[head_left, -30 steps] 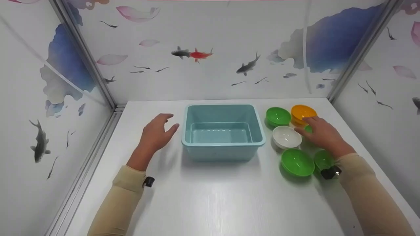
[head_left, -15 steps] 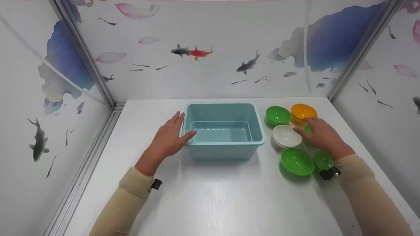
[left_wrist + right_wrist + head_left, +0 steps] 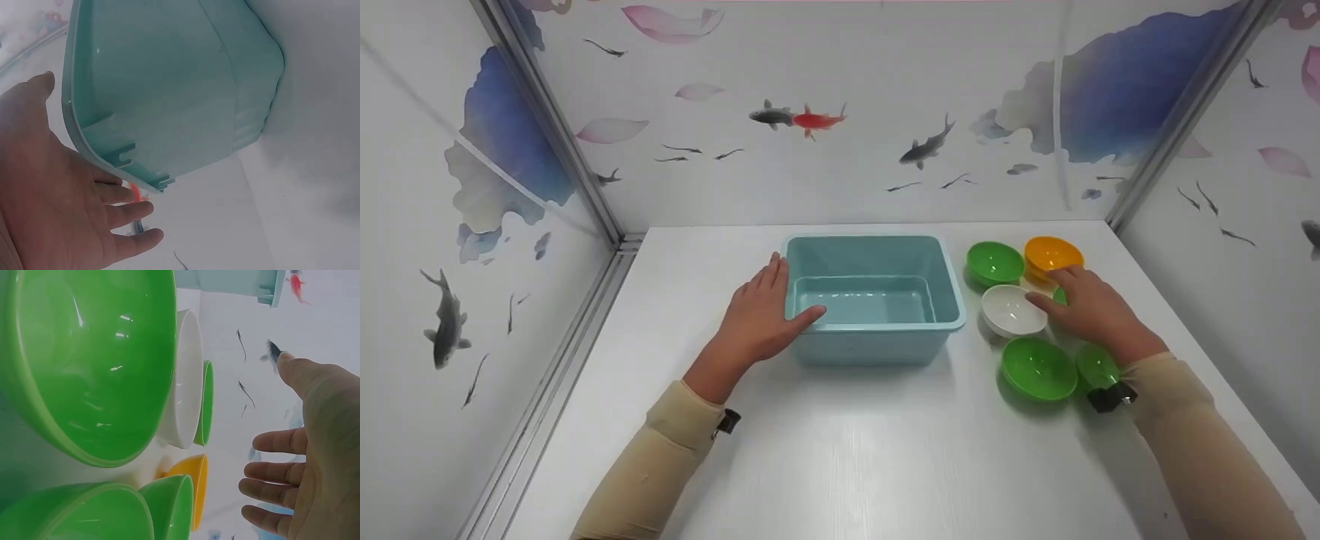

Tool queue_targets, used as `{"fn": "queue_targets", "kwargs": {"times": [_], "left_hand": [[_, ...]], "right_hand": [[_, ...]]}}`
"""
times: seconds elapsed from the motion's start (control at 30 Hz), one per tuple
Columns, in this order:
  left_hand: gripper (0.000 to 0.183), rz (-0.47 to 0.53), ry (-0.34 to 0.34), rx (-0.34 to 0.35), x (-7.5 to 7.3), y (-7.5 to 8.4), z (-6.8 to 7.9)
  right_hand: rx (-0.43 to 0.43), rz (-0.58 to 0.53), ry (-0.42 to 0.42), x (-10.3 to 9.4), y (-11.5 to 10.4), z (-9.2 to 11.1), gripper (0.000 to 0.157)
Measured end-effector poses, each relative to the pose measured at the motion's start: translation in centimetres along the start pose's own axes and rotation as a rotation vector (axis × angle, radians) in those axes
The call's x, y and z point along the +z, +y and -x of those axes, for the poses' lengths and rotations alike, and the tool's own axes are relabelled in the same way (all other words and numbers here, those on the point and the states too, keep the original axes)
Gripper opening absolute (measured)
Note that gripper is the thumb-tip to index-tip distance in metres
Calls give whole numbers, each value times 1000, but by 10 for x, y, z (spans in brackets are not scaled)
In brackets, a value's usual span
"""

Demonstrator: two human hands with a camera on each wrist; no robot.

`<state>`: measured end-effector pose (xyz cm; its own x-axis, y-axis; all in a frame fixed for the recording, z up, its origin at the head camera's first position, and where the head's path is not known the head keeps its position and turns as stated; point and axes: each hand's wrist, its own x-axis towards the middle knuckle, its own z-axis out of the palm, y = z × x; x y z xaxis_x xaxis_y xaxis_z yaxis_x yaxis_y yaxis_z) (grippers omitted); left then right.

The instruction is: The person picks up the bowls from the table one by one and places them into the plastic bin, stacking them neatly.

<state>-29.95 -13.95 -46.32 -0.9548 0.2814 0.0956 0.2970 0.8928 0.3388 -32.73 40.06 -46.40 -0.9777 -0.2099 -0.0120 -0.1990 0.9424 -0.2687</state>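
Observation:
A light blue plastic basin [image 3: 877, 349] stands mid-table. At its left rim is my left hand [image 3: 756, 311], fingers straight and thumb spread over the near left corner; the left wrist view shows the palm [image 3: 50, 191] beside the rim, and contact is hard to tell. My right hand [image 3: 1099, 311] hovers over the bowls on the right, fingers extended and holding nothing. Beneath or near it are an orange bowl [image 3: 1054, 255], a white bowl [image 3: 1012, 311] and a green bowl [image 3: 1060, 295] mostly hidden by the hand. Other green bowls [image 3: 1039, 369] sit nearer.
Another green bowl [image 3: 995, 262] stands at the back, beside the basin. One more green bowl [image 3: 1095, 365] is partly behind the right wrist camera. White printed panels [image 3: 840, 180] close off the back and both sides of the white table [image 3: 840, 457].
My left hand has moved right, from apart from the basin to its left rim, its fingers straightening. The right hand stays nearly still above the bowls.

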Motion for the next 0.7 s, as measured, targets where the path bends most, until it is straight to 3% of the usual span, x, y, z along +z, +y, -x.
{"fn": "queue_targets", "kwargs": {"times": [0.23, 0.47, 0.7], "left_hand": [[122, 8, -15, 4, 3, 4, -2], [124, -58, -22, -7, 8, 3, -4], [123, -82, -18, -7, 9, 5, -5]], "right_hand": [[10, 11, -11, 0, -1, 2, 93], [1, -5, -5, 2, 0, 4, 88], [29, -15, -17, 2, -3, 8, 92]]}}
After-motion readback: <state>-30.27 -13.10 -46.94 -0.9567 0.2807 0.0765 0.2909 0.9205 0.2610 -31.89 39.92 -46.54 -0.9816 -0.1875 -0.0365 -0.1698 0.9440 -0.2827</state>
